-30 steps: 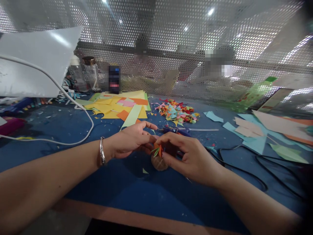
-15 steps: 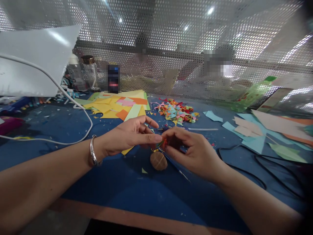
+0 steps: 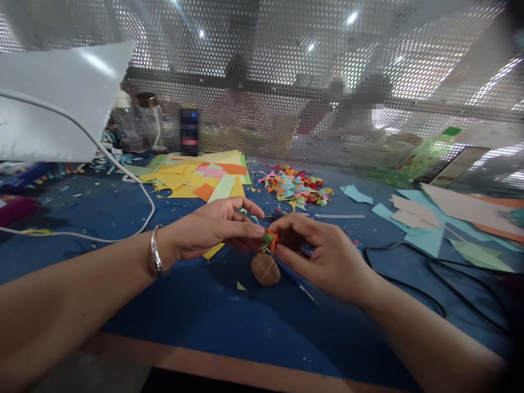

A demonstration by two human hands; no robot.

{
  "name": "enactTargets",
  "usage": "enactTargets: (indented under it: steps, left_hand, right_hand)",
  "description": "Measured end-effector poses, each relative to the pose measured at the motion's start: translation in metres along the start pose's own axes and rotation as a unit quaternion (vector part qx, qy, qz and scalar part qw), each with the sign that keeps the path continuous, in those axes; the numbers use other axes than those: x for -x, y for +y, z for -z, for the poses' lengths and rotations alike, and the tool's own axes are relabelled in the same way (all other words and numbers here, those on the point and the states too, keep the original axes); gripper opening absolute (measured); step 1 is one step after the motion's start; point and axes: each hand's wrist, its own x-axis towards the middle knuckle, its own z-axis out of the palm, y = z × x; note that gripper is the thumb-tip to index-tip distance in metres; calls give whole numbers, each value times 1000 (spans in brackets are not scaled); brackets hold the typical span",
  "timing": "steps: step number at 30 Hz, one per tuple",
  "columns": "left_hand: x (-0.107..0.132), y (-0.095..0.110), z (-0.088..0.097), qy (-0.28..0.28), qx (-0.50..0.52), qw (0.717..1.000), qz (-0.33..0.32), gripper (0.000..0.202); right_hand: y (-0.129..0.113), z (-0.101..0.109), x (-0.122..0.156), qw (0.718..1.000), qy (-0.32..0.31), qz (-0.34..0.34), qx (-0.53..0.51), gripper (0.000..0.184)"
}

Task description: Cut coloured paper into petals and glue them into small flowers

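My left hand [image 3: 216, 225] and my right hand [image 3: 319, 248] meet over the middle of the blue table. Between their fingertips is a small green and orange folded paper piece [image 3: 268, 240]. The left thumb and a finger pinch its green side, with the index finger stretched forward. My right thumb and fingers close on its orange side. Just below lies a brown oval lump [image 3: 265, 269] with a pale line across it. A thin blue pointed tool [image 3: 301, 285] runs out from under my right hand.
Behind the hands lie a heap of small coloured paper pieces [image 3: 297, 186] and yellow sheets [image 3: 176, 177]. Paper sheets [image 3: 417, 218] and a black cable [image 3: 434, 262] are at the right. A white cable [image 3: 149, 191] loops at the left. A perforated metal panel [image 3: 266, 109] stands behind.
My left fingertips have shifted slightly left, and more of the green and orange paper piece now shows between the hands. The brown lump stays in place.
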Motion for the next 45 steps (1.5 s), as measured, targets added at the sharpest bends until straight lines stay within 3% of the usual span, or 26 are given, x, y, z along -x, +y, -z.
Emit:
enactTargets:
  steps: [7, 18, 26, 31, 45]
  left_hand:
    - [1, 1, 0, 1, -94, 995, -36, 23]
    - [-3, -9, 1, -1, -146, 980, -137, 13]
    - [5, -7, -5, 42, -290, 930, -223, 3]
    - [7, -5, -7, 70, -341, 902, -254, 8]
    - [5, -7, -3, 30, -301, 927, -221, 9]
  right_hand:
    - [0, 0, 0, 1000, -2, 0, 1, 12]
    - [1, 0, 0, 1000, -9, -5, 0, 10]
    - [-1, 1, -1, 1000, -1, -11, 6, 5]
    - [1, 2, 1, 1000, 7, -1, 23, 9]
    - [-1, 2, -1, 1000, 17, 6, 23, 6]
